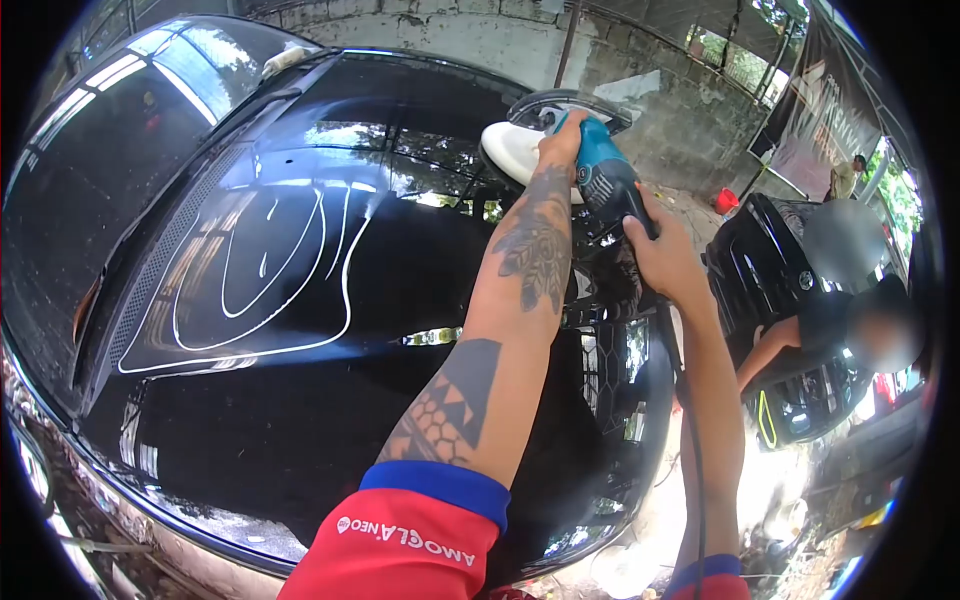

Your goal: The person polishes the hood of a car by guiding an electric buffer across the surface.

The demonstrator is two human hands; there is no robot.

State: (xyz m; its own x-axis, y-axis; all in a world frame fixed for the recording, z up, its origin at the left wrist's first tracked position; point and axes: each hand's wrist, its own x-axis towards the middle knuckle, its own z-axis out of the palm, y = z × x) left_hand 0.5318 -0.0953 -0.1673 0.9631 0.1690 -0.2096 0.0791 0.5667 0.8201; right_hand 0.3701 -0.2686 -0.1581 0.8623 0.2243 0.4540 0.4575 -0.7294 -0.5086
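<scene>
A teal and black car polisher (600, 178) is over the far front corner of a glossy black car hood (420, 280). Its round white pad (510, 150) is at the hood's edge; I cannot tell whether it touches the paint. My left hand (562, 142) is closed on the polisher's head end, next to the pad. Around the rear handle wraps my right hand (668, 248), with a dark cord (692, 430) running down along that forearm. Thin white lines of a creamy liquid (347, 300) curve across the hood near the windshield.
The windshield (150, 100) lies at the left, with a block wall (500, 45) behind the car. To the right, a co-worker (870, 320) leans by another black car (765, 260). Farther back stands another person (846, 178), near a red bucket (726, 200).
</scene>
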